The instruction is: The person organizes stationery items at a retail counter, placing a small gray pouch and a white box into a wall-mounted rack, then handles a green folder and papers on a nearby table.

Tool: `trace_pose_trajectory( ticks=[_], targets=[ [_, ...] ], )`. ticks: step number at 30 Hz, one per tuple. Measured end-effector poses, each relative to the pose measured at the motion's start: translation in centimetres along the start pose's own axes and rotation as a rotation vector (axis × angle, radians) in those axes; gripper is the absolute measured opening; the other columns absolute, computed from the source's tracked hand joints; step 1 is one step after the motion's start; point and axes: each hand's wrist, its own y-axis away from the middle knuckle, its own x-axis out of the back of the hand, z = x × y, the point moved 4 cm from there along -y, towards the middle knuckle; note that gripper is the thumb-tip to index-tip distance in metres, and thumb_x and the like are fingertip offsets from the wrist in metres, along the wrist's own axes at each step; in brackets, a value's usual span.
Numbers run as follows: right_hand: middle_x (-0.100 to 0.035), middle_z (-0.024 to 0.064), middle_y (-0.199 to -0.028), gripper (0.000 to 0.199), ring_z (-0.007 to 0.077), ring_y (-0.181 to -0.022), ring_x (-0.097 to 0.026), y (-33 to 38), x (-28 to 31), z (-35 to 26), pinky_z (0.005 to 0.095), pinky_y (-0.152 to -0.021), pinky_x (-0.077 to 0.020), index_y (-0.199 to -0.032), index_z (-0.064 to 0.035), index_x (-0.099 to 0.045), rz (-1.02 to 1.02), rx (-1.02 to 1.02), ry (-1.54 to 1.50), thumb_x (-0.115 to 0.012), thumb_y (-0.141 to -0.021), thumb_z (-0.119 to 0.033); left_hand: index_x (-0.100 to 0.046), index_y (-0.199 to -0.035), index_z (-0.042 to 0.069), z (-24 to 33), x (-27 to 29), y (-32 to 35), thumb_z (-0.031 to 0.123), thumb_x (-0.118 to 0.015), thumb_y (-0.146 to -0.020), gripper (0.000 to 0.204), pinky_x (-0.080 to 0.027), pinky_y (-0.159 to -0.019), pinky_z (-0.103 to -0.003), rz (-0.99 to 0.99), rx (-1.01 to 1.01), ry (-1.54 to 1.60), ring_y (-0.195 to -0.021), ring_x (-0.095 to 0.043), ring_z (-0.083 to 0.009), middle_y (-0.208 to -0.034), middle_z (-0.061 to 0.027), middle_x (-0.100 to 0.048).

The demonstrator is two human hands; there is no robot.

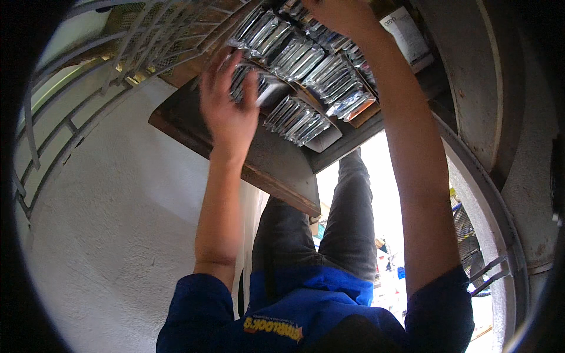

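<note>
Rows of silver foil packets (312, 65) stand packed in open cardboard trays (329, 140) on a brown shelf (276, 162). My left hand (226, 115) reaches to the left end of the rows. Its fingers are wrapped over a bundle of silver packets (262, 88), which shows between them. My right hand (341, 16) is at the frame's top edge, over the far rows of packets. Its fingers are cut off by the edge, so what it holds is hidden. Both arms wear blue short sleeves, and my dark trousers (347, 223) show below the shelf.
A rough white wall (112, 223) fills the left side, with a metal window grille (118, 47) above it. A white carton (406, 32) sits at the shelf's right end beside a grey concrete column (477, 88). A wire guard (471, 247) shows at the lower right.
</note>
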Motion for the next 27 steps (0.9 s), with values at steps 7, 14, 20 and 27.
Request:
trace_pose_trajectory(
  ticks=[7, 14, 20, 27],
  targets=[
    [-0.037, 0.0227, -0.157, 0.059, 0.0411, -0.138, -0.047, 2.3, -2.7, 0.1, 0.0501, -0.111, -0.0458, -0.151, -0.0126, -0.049, 0.073, -0.111, -0.02, -0.052, -0.105, -0.048, -0.067, -0.128, 0.009, -2.3, 7.3, 5.2, 0.021, -0.066, -0.1, 0.031, -0.032, -0.117, -0.059, 0.023, 0.134, -0.319, -0.139, -0.046, -0.0418, -0.142, -0.0154, -0.058],
    [-0.048, 0.0194, -0.135, 0.041, 0.0348, -0.121, -0.054, 0.0, -2.9, -1.2, 0.0466, -0.093, -0.0546, -0.137, -0.0115, -0.063, 0.237, 0.005, 0.01, -0.06, -0.103, -0.033, -0.068, -0.126, 0.008, -3.3, 5.8, 6.5, 0.017, -0.061, -0.103, 0.026, -0.029, -0.12, -0.061, 0.102, 0.151, -0.266, -0.144, -0.038, -0.0451, -0.144, -0.0153, -0.057],
    [-0.044, 0.0184, -0.146, 0.041, 0.0347, -0.128, -0.051, 2.3, -2.3, -0.8, 0.0513, -0.101, -0.0505, -0.137, -0.0127, -0.063, 0.348, -0.082, -0.155, -0.065, -0.1, -0.028, -0.06, -0.137, 0.004, -3.0, 6.0, 6.2, 0.017, -0.058, -0.104, 0.035, -0.029, -0.121, -0.06, 0.107, 0.158, -0.18, -0.146, -0.036, -0.0432, -0.15, -0.0188, -0.052],
    [-0.06, 0.0165, -0.13, 0.032, 0.0361, -0.116, -0.058, 22.5, -0.5, -1.8, 0.0461, -0.098, -0.0486, -0.118, -0.0091, -0.07, 0.561, -0.41, -0.209, -0.073, -0.086, -0.007, -0.041, -0.154, 0.002, -7.4, 5.6, 12.8, 0.037, -0.044, -0.109, 0.057, -0.034, -0.122, -0.046, 0.397, 1.042, 0.63, -0.143, -0.045, -0.0313, -0.151, -0.0183, -0.05]
  ],
)
